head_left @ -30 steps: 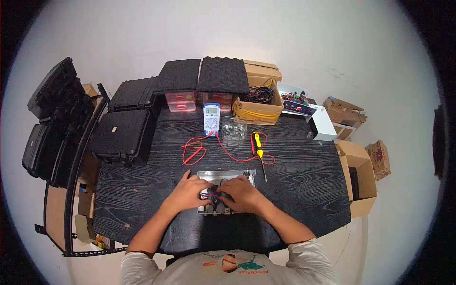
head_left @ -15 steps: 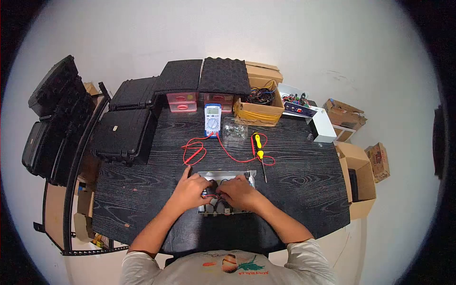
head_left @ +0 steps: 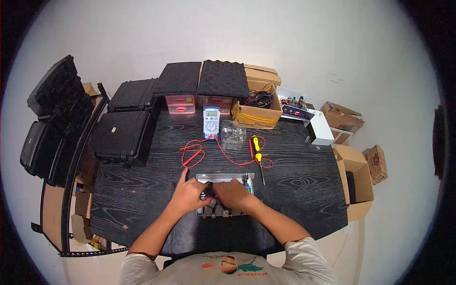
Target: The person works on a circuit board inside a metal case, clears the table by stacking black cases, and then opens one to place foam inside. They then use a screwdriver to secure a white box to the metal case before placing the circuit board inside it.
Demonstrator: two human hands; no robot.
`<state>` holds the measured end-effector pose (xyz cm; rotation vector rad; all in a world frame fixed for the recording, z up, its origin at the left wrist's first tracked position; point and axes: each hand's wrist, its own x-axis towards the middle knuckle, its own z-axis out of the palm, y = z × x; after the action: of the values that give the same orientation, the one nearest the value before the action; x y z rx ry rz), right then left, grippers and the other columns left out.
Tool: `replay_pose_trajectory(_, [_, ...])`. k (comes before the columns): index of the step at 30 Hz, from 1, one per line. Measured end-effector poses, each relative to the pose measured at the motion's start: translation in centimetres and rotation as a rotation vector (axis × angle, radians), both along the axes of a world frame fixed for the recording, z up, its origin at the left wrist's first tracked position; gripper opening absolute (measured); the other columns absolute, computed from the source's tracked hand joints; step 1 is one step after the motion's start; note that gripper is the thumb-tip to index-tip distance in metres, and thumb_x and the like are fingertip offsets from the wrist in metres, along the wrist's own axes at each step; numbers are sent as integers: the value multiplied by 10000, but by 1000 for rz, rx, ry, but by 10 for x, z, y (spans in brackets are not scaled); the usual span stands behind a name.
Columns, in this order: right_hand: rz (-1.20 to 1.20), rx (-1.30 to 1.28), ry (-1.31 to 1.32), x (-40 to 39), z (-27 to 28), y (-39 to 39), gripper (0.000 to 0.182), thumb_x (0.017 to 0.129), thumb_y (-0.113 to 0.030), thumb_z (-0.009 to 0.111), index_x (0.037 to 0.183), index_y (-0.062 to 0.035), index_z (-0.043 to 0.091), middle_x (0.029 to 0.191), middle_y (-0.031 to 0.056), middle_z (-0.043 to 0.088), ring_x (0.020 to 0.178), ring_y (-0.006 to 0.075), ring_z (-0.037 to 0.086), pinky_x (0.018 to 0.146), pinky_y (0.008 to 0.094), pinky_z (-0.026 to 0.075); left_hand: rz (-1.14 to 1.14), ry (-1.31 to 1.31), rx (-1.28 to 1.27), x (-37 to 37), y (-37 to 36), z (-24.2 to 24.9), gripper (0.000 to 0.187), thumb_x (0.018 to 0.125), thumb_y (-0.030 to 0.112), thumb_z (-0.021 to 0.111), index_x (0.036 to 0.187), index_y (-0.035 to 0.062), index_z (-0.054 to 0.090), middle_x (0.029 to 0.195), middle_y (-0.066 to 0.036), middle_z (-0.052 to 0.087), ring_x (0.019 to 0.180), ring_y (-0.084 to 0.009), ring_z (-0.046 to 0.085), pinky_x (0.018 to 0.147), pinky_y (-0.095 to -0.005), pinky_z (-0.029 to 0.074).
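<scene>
An open metal tray-like case [head_left: 219,177] with wires and small electronic parts lies near the table's front edge. My left hand [head_left: 188,195] is over its left side, index finger stretched forward, thumb and other fingers closed at a black part [head_left: 209,189]. Right beside it, my right hand [head_left: 232,194] reaches into the middle of the case with fingers bent together; its fingertips and anything between them are hidden. Beyond the case lie a blue and white multimeter [head_left: 211,124] with red leads [head_left: 231,160], a clear box of small parts [head_left: 233,136] and a yellow-handled screwdriver [head_left: 257,148].
Black hard cases [head_left: 121,135] stand at the left of the dark table [head_left: 304,190]. Along the back are pink drawers [head_left: 181,104] under black foam [head_left: 178,78], a cardboard box of cables [head_left: 257,116] and a white enclosure [head_left: 321,128]. An open carton [head_left: 362,190] stands at the right.
My right hand has shifted slightly back and turned over the case, uncovering more of its right side. The whole view has moved slightly. My left hand keeps nearly the same place.
</scene>
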<state>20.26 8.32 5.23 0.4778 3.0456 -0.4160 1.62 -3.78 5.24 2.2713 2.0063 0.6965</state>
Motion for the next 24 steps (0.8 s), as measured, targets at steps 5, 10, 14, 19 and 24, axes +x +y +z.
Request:
replay_pose_trajectory(5, [70, -116, 128, 0, -4, 3, 199, 989, -229, 607, 1039, -45, 663, 987, 166, 738, 914, 375, 734, 786, 518, 546, -22, -42, -68, -5, 0, -2, 480, 698, 367, 873, 1082, 91, 789, 942, -67, 752, 998, -266, 676, 1225, -656, 264])
replay_pose_trajectory(10, [-28, -514, 260, 10, 20, 6, 182, 982, -177, 662, 1066, -15, 659, 978, 183, 742, 884, 344, 738, 797, 459, 563, -118, -46, -204, -12, -1, 3, 513, 750, 421, 850, 1163, 126, 777, 1104, -54, 758, 1106, -273, 634, 1219, -691, 236])
replay_pose_trajectory(14, [-154, -691, 423, 12, 16, 3, 167, 980, -121, 708, 1092, -2, 676, 942, 114, 750, 862, 193, 717, 784, 345, 557, -181, -117, -91, -13, -6, 16, 470, 756, 384, 858, 1136, 119, 776, 1041, -66, 762, 1012, -286, 660, 1238, -652, 232])
replay_pose_trajectory(19, [-235, -780, 517, 9, 16, 4, 165, 983, -129, 728, 1074, 5, 700, 917, 49, 742, 818, 103, 674, 743, 307, 555, -98, -279, 93, -2, -3, 12, 362, 852, 347, 798, 1098, 82, 776, 1032, -65, 762, 1024, -275, 670, 1230, -649, 247])
replay_pose_trajectory(24, [-227, -727, 597, 7, 13, 1, 173, 964, -111, 742, 1097, -2, 719, 910, 56, 756, 811, 113, 691, 739, 305, 562, -83, -293, 161, 1, 2, -11, 128, 862, 135, 767, 957, 49, 773, 879, -94, 729, 894, -276, 690, 1178, -601, 374])
